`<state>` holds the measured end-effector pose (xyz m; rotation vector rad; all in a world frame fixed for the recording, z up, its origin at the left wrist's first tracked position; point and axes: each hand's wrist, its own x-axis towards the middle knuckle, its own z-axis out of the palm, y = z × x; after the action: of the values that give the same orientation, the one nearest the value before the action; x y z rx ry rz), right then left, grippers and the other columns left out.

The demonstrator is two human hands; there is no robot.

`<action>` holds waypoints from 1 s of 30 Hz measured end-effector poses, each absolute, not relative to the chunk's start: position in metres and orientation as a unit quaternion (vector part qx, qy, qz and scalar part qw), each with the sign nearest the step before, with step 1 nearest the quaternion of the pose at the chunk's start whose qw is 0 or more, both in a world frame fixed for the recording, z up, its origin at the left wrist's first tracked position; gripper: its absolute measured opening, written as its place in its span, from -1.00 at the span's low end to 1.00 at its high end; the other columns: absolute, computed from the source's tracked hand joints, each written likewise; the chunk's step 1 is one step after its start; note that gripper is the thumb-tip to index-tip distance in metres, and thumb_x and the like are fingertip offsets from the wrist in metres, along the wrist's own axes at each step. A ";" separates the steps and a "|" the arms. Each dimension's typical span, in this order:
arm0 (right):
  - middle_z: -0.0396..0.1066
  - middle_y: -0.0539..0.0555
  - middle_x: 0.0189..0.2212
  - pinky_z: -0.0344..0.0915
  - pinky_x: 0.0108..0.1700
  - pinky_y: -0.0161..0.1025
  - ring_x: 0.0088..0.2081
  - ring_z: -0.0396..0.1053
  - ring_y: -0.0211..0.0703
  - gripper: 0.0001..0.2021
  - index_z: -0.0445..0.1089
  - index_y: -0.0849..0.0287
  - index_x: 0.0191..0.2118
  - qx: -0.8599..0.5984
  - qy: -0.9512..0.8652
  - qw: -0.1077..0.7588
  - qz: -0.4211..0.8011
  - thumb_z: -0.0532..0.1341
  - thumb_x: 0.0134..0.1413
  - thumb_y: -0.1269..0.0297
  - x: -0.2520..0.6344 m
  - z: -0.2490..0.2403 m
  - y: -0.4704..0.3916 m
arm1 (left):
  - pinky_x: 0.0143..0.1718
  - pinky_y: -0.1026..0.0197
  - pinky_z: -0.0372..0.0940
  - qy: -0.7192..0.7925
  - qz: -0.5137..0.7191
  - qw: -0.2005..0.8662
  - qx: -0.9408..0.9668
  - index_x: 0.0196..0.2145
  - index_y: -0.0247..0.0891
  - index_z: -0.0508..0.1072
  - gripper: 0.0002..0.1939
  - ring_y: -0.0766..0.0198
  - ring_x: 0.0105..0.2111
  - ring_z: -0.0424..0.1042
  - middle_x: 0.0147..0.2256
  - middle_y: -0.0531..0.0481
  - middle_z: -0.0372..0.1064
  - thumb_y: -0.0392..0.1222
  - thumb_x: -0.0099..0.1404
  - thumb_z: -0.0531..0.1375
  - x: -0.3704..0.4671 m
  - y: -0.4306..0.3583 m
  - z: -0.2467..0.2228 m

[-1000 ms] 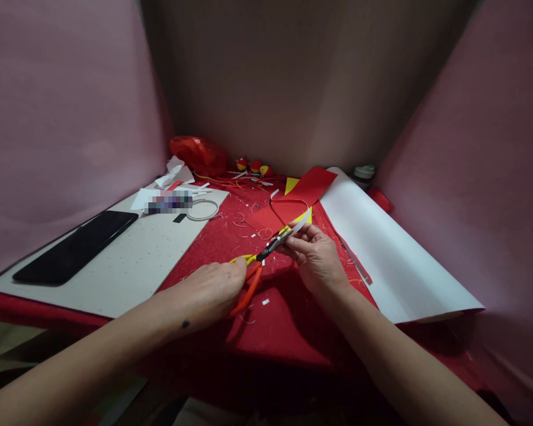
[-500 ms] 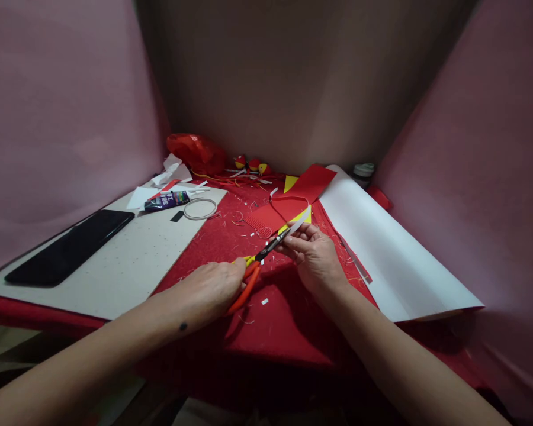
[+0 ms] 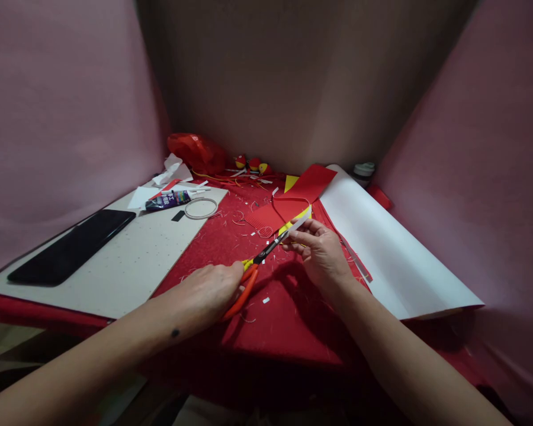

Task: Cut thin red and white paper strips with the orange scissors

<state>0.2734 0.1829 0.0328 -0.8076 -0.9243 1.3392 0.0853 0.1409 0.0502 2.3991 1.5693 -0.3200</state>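
Observation:
My left hand (image 3: 217, 288) is wrapped round the handles of a pair of scissors (image 3: 263, 254) with orange and yellow grips and dark blades. The blades point up and to the right, their tips meeting the lower end of a narrow strip (image 3: 300, 221), white on the face toward me. Between thumb and fingers, my right hand (image 3: 320, 248) pinches that strip close to the tips. The strip's far part curls back to the left and shows red. Beneath lie red paper (image 3: 279, 214) with a slit edge and a yellow paper piece (image 3: 288, 226).
At left a pale board (image 3: 160, 254) carries a black phone (image 3: 73, 245), a glue tube (image 3: 167, 201) and a ring (image 3: 201, 207). A large white sheet (image 3: 391, 248) lies at right. Behind are a red plastic bag (image 3: 198, 152) and small red-yellow figures (image 3: 254, 164). Scraps litter the red cloth (image 3: 275, 331).
My right hand has shifted slightly right, and the scissors have dropped back a little from its fingers. The strip is still pinched, and both grips are unchanged.

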 end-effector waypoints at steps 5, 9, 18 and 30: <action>0.35 -0.02 -0.51 0.33 -0.42 -0.23 -0.51 0.35 -0.26 -0.82 0.35 0.21 -0.41 -0.347 -0.402 0.614 0.584 0.28 -0.26 0.46 0.273 0.035 0.182 | -0.41 0.02 0.23 0.538 -0.098 0.138 0.826 -0.25 -0.23 0.24 -0.77 -0.06 -0.33 0.42 -0.31 -0.25 0.41 -0.10 0.21 -0.09 0.080 0.139 0.045; 0.37 -0.01 -0.49 0.35 -0.40 -0.20 -0.49 0.37 -0.23 -0.80 0.36 0.19 -0.38 -0.334 -0.409 0.613 0.587 0.27 -0.26 0.48 0.269 0.034 0.179 | -0.38 0.05 0.23 0.522 -0.076 0.151 0.836 -0.17 -0.22 0.21 -0.73 -0.03 -0.29 0.42 -0.28 -0.23 0.40 -0.09 0.22 -0.09 0.076 0.138 0.043; 0.36 -0.03 -0.47 0.38 -0.35 -0.18 -0.47 0.36 -0.25 -0.76 0.35 0.16 -0.32 -0.318 -0.408 0.627 0.583 0.25 -0.24 0.48 0.266 0.030 0.177 | -0.39 0.01 0.24 0.522 -0.097 0.136 0.837 -0.17 -0.27 0.19 -0.74 -0.11 -0.29 0.42 -0.27 -0.27 0.40 -0.16 0.19 -0.08 0.085 0.137 0.050; 0.37 -0.06 -0.52 0.37 -0.39 -0.24 -0.50 0.37 -0.28 -0.71 0.33 0.19 -0.29 -0.322 -0.397 0.627 0.588 0.25 -0.28 0.51 0.267 0.028 0.181 | -0.42 0.00 0.24 0.540 -0.107 0.108 0.828 -0.23 -0.25 0.22 -0.77 -0.11 -0.31 0.43 -0.32 -0.25 0.42 -0.18 0.18 -0.09 0.088 0.144 0.044</action>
<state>0.2669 0.1807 0.0275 -0.7394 -0.9112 1.3476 0.0878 0.1441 0.0436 2.4361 1.5879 -0.3155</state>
